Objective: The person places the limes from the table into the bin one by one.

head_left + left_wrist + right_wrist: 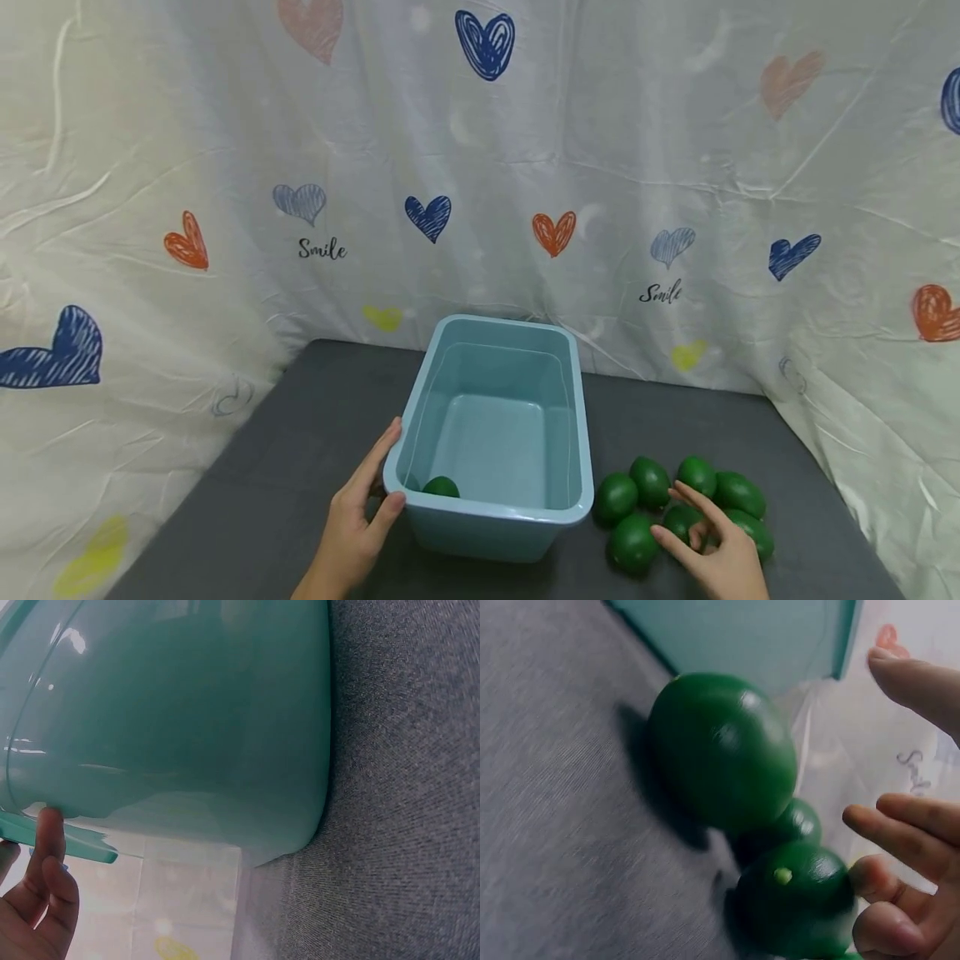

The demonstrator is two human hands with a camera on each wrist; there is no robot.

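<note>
My left hand [351, 517] grips the near left corner of a light blue plastic tub [491, 531], thumb at the front rim and fingers along the left side. In the left wrist view, the fingers [50, 836] lie right under the tub's rim. Inside the tub, one green lime [442, 487] sits at the near left, partly hidden by the front wall. My right hand [716, 550] hovers over a cluster of glossy limes [632, 543] right of the tub, fingers spread and thumb apart. In the right wrist view, its curled lower fingers are close beside a lime [799, 900].
The tub and limes stand on a dark grey cloth-covered table [247, 492]. A white curtain [555, 150] printed with hearts hangs behind and along both sides. The tub's right wall is close to the leftmost lime [616, 497].
</note>
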